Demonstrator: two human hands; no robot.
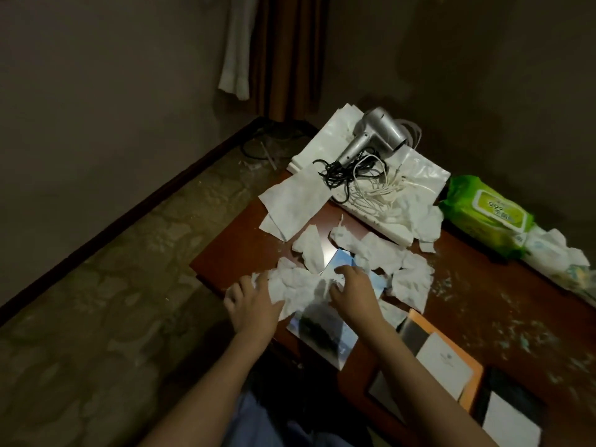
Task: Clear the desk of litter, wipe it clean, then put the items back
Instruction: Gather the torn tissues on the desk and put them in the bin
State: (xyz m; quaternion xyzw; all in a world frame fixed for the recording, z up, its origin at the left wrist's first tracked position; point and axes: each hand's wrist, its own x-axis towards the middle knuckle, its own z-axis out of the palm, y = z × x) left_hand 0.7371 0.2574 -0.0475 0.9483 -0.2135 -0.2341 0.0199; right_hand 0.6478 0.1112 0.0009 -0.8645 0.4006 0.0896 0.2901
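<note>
Crumpled white tissues [371, 253] lie scattered over the near-left part of the reddish wooden desk [483, 301]. My left hand [254, 301] and my right hand [353, 291] both rest on a bunched white tissue [293, 288] at the desk's corner, with fingers curled into it. Under this tissue lies a blue glossy booklet [322, 333]. A flat white wipe [293, 201] lies farther back. Small paper scraps [503, 321] speckle the desk's right side.
A silver hair dryer [374, 133] with tangled cords sits on white plastic bags [325, 140] at the far corner. A green wet-wipe pack [487, 214] lies at the right. An orange folder [442, 350] with white cards and a dark item lie nearest me. Patterned carpet [113, 301] lies left.
</note>
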